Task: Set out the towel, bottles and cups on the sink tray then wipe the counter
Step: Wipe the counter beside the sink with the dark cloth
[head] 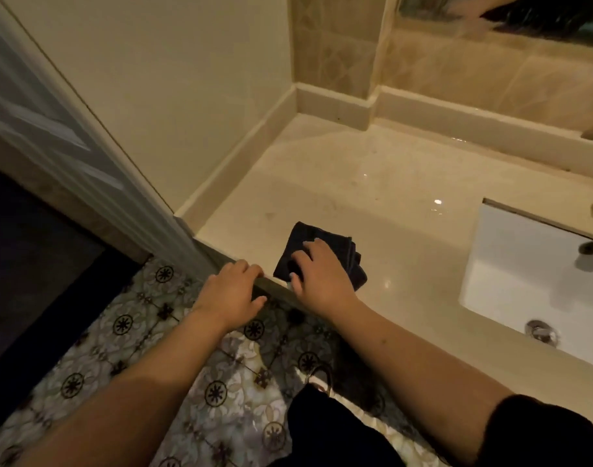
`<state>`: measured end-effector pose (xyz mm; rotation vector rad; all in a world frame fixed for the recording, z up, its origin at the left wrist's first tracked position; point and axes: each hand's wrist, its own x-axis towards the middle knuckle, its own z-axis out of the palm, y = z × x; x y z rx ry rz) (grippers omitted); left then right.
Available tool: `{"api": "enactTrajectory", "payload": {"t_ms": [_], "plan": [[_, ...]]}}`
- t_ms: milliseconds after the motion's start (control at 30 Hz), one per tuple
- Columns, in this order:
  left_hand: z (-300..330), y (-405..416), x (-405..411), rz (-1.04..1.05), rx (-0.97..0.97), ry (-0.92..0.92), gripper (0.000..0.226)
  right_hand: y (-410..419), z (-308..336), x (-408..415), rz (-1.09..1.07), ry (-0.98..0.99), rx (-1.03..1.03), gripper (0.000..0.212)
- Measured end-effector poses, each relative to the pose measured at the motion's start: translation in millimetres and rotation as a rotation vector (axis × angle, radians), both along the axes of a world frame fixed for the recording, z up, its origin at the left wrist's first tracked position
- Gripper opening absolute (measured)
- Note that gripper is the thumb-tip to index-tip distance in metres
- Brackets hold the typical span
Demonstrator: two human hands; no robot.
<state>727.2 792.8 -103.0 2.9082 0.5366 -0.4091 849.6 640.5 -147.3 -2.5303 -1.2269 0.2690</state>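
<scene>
Right hand (317, 274) presses flat on folded black cloth (322, 254) near tabletop (372, 197) front edge; left hand (232, 291) grips that edge beside it; unwiped surface stretches ahead.

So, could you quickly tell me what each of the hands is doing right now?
Left hand: grips the counter edge, fingers curled over it.
Right hand: presses flat on the dark cloth, fingers fairly straight.
</scene>
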Motion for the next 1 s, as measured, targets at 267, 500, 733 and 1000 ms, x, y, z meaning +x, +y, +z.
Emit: {"api": "enactTrajectory", "payload": {"t_ms": [267, 500, 733, 1000], "plan": [[-20, 51, 77, -0.108, -0.035, 0.059, 0.061, 28, -42, 31, 0.025, 0.055, -0.062, 0.065], [-35, 69, 152, -0.253, -0.048, 0.126, 0.104, 7, -49, 45, -0.191, 0.075, -0.127, 0.067], [-62, 69, 223, -0.399, -0.059, 0.237, 0.154, -40, -48, 28, -0.614, 0.081, -0.190, 0.070], [-80, 91, 261, -0.437, -0.085, 0.344, 0.165, -49, -44, 11, -0.807, 0.104, -0.274, 0.073]]}}
